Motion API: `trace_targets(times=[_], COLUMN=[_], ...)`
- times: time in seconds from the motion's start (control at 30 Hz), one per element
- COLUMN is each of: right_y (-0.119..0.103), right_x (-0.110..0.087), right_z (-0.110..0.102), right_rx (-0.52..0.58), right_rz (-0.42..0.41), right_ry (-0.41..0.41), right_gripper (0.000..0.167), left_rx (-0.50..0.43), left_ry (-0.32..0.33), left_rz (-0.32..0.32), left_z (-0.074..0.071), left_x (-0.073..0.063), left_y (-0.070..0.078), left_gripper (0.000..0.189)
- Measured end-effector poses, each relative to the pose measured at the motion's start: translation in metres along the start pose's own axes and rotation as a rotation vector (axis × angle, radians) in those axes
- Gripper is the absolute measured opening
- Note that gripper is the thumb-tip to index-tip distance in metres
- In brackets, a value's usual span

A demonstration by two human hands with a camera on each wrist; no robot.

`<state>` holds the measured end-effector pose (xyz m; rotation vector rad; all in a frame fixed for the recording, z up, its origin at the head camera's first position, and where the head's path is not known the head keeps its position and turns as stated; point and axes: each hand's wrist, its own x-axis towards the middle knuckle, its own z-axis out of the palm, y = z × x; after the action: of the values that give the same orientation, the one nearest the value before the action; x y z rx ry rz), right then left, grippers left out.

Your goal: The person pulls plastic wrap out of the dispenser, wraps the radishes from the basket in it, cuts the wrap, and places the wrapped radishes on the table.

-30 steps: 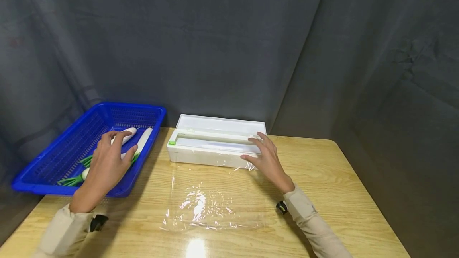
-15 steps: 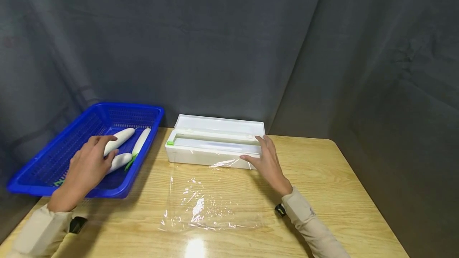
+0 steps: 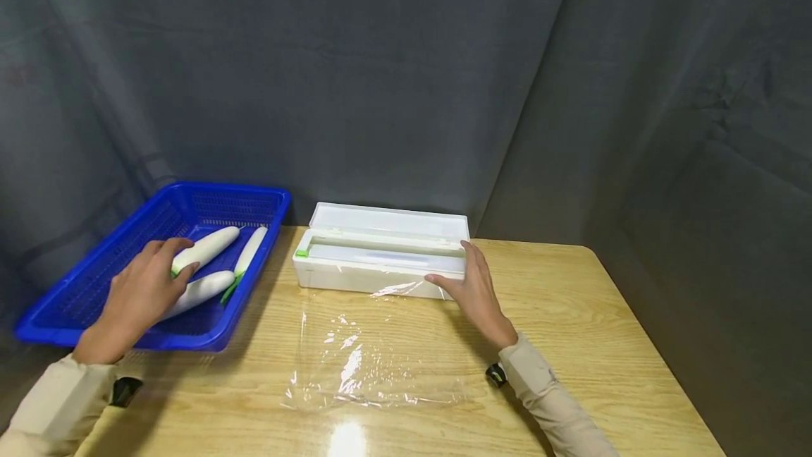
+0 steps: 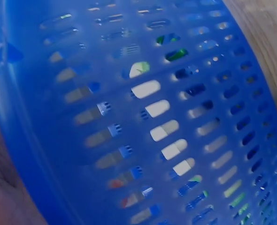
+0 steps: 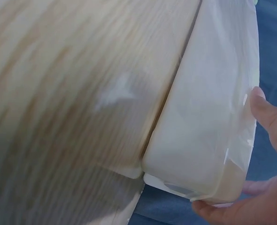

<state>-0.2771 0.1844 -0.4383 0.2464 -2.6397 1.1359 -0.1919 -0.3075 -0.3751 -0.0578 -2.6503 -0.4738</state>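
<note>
In the head view, my left hand (image 3: 136,295) reaches into the blue basket (image 3: 282,214). Its curled fingers and thumb lie on either side of a white radish (image 3: 212,245), near the green end. Two more radishes lie close by: one radish (image 3: 206,288) in front, another radish (image 3: 250,252) along the right wall. My right hand (image 3: 472,295) grips the right end of a white cling film dispenser (image 3: 355,277), its lid raised. In the right wrist view, the thumb (image 5: 265,110) touches the dispenser's edge. The basket wall (image 4: 35,117) hides most of the left hand in its wrist view.
A clear sheet of cling film (image 3: 352,365) runs from the dispenser over the wooden table (image 3: 571,344) toward the front. A green slider (image 3: 302,253) sits at the dispenser's left end. Dark grey curtains (image 3: 380,76) stand behind and at the sides.
My left hand has moved left and lower, onto the rear radish's green end, uncovering the front radish. My right hand's fingers have moved in around the dispenser's right end.
</note>
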Motion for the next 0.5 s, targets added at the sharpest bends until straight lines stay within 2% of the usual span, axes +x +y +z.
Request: trace_targets(times=[0.23, 0.33, 0.5], right_y=[0.0, 0.0, 0.002], right_x=[-0.002, -0.003, -0.002], right_z=[-0.001, -0.001, -0.001], right_rx=[-0.035, -0.035, -0.037], right_rz=[0.015, 0.024, 0.029], right_ry=[-0.032, -0.047, -0.057], right_gripper=[0.097, 0.099, 0.105], left_rx=[0.043, 0.06, 0.072], left_ry=[-0.251, -0.325, -0.413], left_rz=[-0.077, -0.094, -0.105], left_z=[-0.001, -0.001, -0.001], left_x=[0.0, 0.003, 0.008], left_y=[-0.013, -0.018, -0.026], left_gripper=[0.042, 0.044, 0.049])
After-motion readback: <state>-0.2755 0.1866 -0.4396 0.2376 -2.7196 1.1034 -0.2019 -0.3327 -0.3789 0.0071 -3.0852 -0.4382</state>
